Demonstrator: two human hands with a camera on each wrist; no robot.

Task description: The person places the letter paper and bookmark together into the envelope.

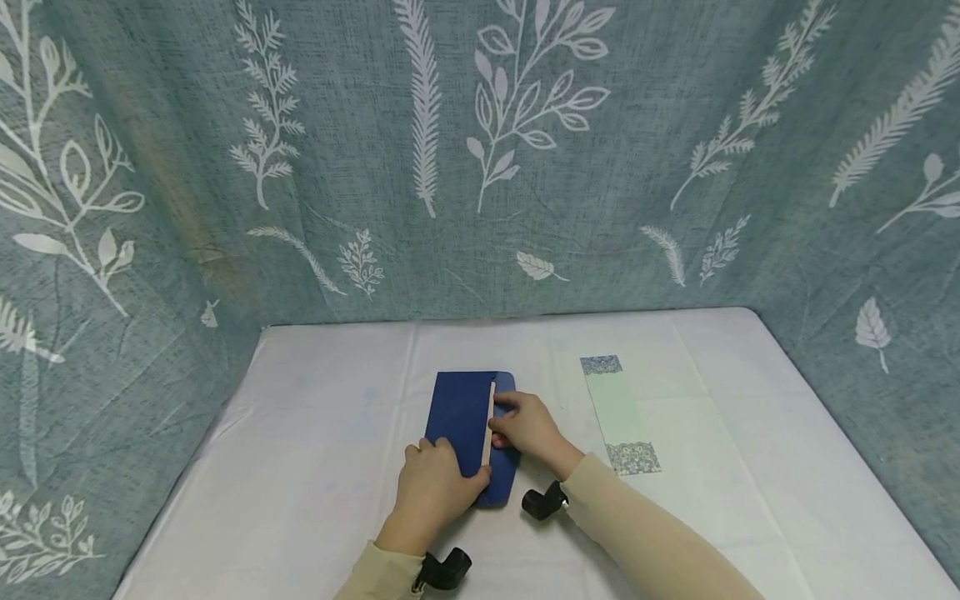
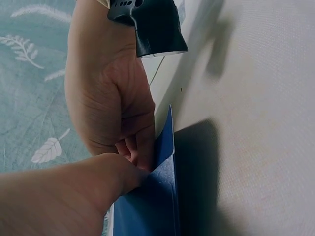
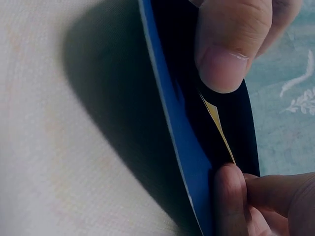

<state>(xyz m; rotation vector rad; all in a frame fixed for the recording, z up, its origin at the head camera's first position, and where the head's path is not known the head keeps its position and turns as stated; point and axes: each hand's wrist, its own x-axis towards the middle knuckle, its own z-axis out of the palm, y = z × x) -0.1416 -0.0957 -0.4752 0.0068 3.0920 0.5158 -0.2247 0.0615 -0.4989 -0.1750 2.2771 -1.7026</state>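
A dark blue envelope (image 1: 461, 404) lies lengthwise on the table, its flap (image 1: 505, 483) folded out to the right. Along its opening shows the narrow pale edge of a card (image 1: 487, 450), most of it hidden inside. My left hand (image 1: 433, 492) holds the envelope's lower left part, the thumb (image 3: 224, 69) pressing close to the opening. From the right, my right hand (image 1: 531, 429) reaches over the flap, and its fingertips (image 3: 230, 182) pinch at the card's edge. The left wrist view shows the blue flap (image 2: 166, 137) tilted up from the table.
A pale green paper strip (image 1: 615, 408) with patterned ends lies right of the envelope. White cloth covers the table (image 1: 315, 433). Leaf-printed curtains (image 1: 337, 125) hang behind it and at both sides. Black wrist cameras (image 1: 543, 502) sit under both wrists.
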